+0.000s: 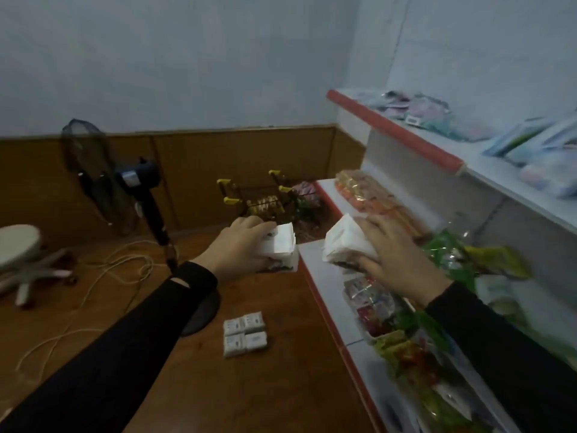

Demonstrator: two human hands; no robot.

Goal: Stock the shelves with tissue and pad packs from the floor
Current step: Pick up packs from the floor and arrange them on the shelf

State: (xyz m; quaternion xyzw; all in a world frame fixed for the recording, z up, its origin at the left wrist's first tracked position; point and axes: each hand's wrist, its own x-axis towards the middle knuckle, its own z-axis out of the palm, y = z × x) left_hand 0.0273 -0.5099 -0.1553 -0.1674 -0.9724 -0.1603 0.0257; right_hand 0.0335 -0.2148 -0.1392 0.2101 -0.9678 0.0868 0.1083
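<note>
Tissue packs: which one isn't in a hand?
The bundle on the floor. The left hand grips one pack; the right hand holds another at the shelf.

Left pack [279, 248]: white tissue pack, held off the floor just beside the shelf edge.
Right pack [346, 243]: white, crumpled, tilted over the lower shelf [315, 264].
Floor bundle [245, 333]: four small grey-white packs lay flat, together.

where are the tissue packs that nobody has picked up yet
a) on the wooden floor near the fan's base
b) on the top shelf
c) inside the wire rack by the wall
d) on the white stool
a: a small block of white tissue packs lies on the wooden floor beside the fan's round base, below the left hand.
</note>
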